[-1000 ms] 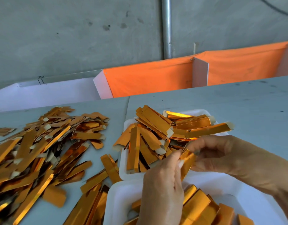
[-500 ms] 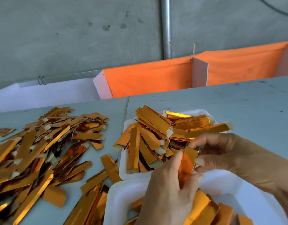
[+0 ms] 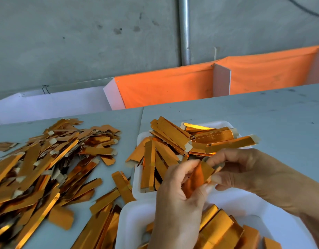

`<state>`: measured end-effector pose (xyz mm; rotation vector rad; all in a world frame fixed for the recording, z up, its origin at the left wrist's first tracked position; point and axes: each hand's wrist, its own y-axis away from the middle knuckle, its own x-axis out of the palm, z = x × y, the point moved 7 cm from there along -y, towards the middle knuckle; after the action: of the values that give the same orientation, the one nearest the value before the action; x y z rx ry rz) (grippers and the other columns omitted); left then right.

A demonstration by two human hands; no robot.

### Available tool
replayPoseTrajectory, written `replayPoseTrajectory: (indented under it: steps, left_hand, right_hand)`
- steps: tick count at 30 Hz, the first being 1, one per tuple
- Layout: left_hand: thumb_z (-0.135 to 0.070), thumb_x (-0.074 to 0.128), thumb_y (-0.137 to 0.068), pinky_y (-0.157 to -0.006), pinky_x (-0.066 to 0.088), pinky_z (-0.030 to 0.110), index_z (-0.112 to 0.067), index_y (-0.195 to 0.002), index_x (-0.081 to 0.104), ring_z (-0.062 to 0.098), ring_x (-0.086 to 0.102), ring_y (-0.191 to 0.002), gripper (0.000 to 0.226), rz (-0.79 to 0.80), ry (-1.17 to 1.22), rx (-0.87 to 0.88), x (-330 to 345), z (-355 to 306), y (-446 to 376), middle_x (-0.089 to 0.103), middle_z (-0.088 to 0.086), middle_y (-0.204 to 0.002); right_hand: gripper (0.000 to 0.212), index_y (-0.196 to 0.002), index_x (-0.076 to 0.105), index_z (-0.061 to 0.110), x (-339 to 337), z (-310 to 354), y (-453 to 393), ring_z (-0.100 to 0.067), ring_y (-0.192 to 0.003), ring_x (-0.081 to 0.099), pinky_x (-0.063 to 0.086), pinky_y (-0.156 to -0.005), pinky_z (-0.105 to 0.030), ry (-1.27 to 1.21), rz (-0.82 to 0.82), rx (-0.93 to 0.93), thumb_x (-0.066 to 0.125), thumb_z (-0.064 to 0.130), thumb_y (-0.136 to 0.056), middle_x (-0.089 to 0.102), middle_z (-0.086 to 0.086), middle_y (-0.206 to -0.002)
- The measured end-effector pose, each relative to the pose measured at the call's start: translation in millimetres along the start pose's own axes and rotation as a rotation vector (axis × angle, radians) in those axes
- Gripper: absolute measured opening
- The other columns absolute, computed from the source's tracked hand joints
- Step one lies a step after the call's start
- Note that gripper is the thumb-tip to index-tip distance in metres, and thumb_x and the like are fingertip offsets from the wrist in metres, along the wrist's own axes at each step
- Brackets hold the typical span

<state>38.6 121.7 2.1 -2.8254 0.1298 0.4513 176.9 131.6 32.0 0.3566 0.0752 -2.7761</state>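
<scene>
- Item in hand: one gold card strip [image 3: 197, 177], held up between both hands. It sits over the spot where the two trays meet and touches neither.
- Left hand [image 3: 176, 203]: fingers and thumb are curled round the lower part of the strip, with the back of the hand toward the camera.
- Right hand [image 3: 250, 169]: thumb and fingertips pinch the upper end of the strip, and the other fingers are loosely bent.
- Step in hand, as judged: bending the strip along its creases into a folded piece.
- To do it well: use the left grip as the anchor and fold with the right hand along the scored line, not across it. Press each crease flat with the thumb. Go lightly on the foil face, which looks likely to dent, and tuck the end tab rather than forcing it.
- Far tray [image 3: 225, 123]: white foam, heaped with long strips [image 3: 169, 137] lying crosswise. Several overhang the rim, and some show pale tabs at their ends.
- Near tray [image 3: 127, 223]: white foam, partly hidden by the left hand. It holds wider folded pieces [image 3: 219, 229] laid side by side.
- Loose heap [image 3: 47, 168]: many flat strips lie on the table [image 3: 263, 119] left of the trays, a few just beside the rims.
- Orange cloth [image 3: 164, 90]: hangs behind the table's far edge.
</scene>
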Motion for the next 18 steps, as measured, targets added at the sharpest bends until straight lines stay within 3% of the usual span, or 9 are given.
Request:
replayPoseTrajectory:
  steps: [4, 8, 12, 18]
  left_hand:
    - [-0.022, 0.074, -0.079, -0.081, 0.045, 0.010, -0.049, -0.101, 0.062, -0.005, 0.056, -0.105, 0.037, 0.032, -0.005, -0.029, -3, 3, -1, 0.062, -0.021, -0.106]
    - [-0.021, 0.073, -0.079, -0.076, 0.046, 0.006, -0.047, -0.101, 0.062, -0.006, 0.058, -0.102, 0.035, 0.064, 0.031, -0.078, -4, 7, 0, 0.064, -0.022, -0.105]
    - [-0.019, 0.074, -0.079, -0.076, 0.048, 0.009, -0.051, -0.098, 0.062, -0.003, 0.060, -0.100, 0.038, 0.123, 0.051, -0.068, -2, 5, 0, 0.065, -0.021, -0.103]
    - [-0.031, 0.069, -0.064, -0.077, 0.048, 0.009, -0.055, -0.100, 0.060, -0.003, 0.061, -0.101, 0.044, 0.188, 0.112, -0.030, 1, -1, -1, 0.066, -0.020, -0.104]
  right_hand:
    - [0.016, -0.084, 0.070, 0.020, -2, 1, 2, -0.017, -0.085, 0.070, 0.056, -0.072, -0.026, -0.023, -0.020, -0.037, 0.063, 0.031, -0.075, 0.073, -0.004, -0.085]
    - [0.021, -0.096, 0.063, 0.014, -9, -6, 2, -0.024, -0.076, 0.071, 0.058, -0.065, -0.028, -0.131, -0.108, 0.003, 0.061, 0.025, -0.078, 0.071, -0.005, -0.081]
    - [0.018, -0.076, 0.067, 0.018, -6, -8, 1, -0.020, -0.069, 0.068, 0.054, -0.061, -0.022, -0.173, -0.080, 0.044, 0.063, 0.035, -0.073, 0.068, -0.010, -0.076]
    - [0.015, -0.074, 0.069, 0.012, -2, -19, 0, -0.015, -0.058, 0.058, 0.049, -0.052, -0.021, -0.325, 0.032, 0.148, 0.061, 0.024, -0.080, 0.060, -0.012, -0.067]
